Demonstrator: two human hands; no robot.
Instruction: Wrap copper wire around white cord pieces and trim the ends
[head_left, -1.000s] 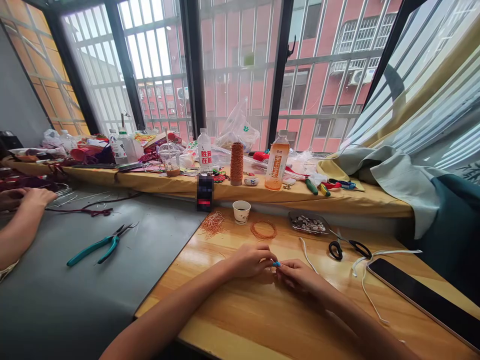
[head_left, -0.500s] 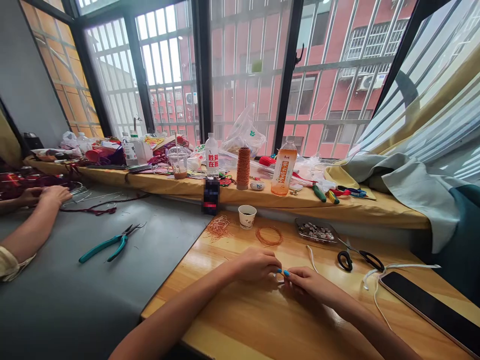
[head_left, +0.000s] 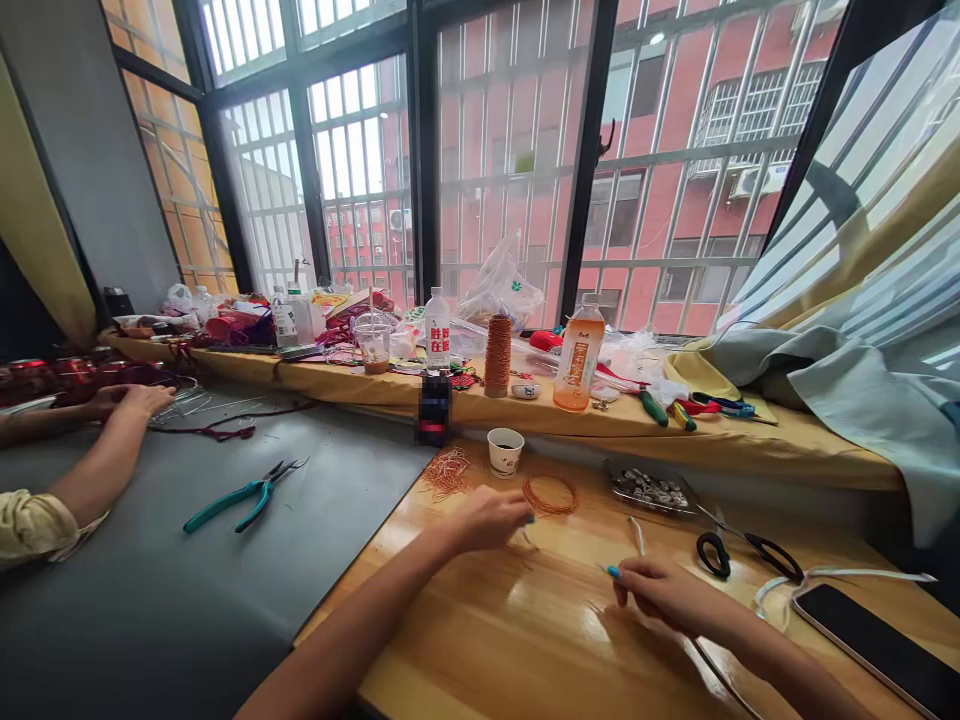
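My left hand (head_left: 491, 520) is closed in a pinch above the wooden table, near the coil of copper-coloured wire (head_left: 551, 494). A short white strand (head_left: 529, 540) shows just under its fingertips; what the fingers grip is mostly hidden. Lower and to the right, my right hand (head_left: 664, 592) pinches a thin white cord, its pale tip poking out past the blue thumbnail. A length of white cord (head_left: 716, 668) trails from beneath that forearm toward the bottom edge. Another white cord end (head_left: 637, 535) lies on the wood behind the right hand. The two hands are apart.
Behind the hands are a paper cup (head_left: 505, 453), wire clippings (head_left: 448, 473), a tray of small pieces (head_left: 651, 490) and scissors (head_left: 714, 553). A phone (head_left: 877, 640) lies right. Teal pliers (head_left: 244, 497) rest left; beyond them a co-worker's hand (head_left: 142, 405) works. Bottles (head_left: 581, 355) line the sill.
My hands, together before, have separated: the left moved a little left, the right moved right and lower. The white cord now trails under my right forearm. The camera view has shifted.
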